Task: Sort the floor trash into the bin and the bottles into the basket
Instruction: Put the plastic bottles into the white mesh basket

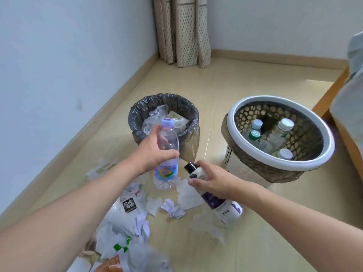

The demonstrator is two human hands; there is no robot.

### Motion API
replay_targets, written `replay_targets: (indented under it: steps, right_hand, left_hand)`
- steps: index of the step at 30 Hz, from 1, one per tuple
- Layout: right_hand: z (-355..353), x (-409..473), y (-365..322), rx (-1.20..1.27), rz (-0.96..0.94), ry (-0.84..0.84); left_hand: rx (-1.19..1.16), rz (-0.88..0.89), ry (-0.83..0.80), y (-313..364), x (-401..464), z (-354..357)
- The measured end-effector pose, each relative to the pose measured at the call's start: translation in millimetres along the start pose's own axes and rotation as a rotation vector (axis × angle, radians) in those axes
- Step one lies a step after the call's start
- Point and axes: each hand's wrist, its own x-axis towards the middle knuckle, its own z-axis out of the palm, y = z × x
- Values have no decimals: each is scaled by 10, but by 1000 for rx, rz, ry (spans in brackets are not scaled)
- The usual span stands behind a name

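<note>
Partly hand-hidden: white bottle [216, 195].

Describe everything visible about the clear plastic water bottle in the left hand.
The clear plastic water bottle has a pale lilac screw cap, on, and a blue label with a multicoloured emblem round its lower half. It looks empty, its thin walls dented. It stands roughly upright in the air, in front of the black-lined trash bin, above scattered paper scraps. The left hand grips its middle, fingers curled round it; nothing else visibly touches it.

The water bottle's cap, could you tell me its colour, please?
Pale purple, on the water bottle in the head view.
</note>
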Motion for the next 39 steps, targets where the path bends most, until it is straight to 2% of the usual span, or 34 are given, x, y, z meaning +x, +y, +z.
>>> replay_targets:
  steps: [7,13,16,21,24,28,33,39]
  right_hand:
    - [-1025,-313,-196,387,-62,473]
    - [-1840,-556,-48,623,-144,747]
    - [-2100,-649,128,577,-149,823]
    - [-2116,-621,567,200,103,754]
    - [-2022,-561,780,74,158,705]
    - [-1947,-505,964,-115,203,554]
    - [-1933,-492,1127,-215,236,428]
    - [-1948,-482,1165,-370,277,378]
  left_hand:
    - [127,172,222,888,350,76]
    - [-108,248,308,1631,655,423]
    - [-146,289,290,1918,767,623]
    - [-115,217,150,2075,923,992]
    - [13,168,72,2040,978,1222]
    - [63,160,97,2073,1108,1329]
    - [222,249,159,2218,1044,1244]
    - [292,260,-116,2043,931,1365]
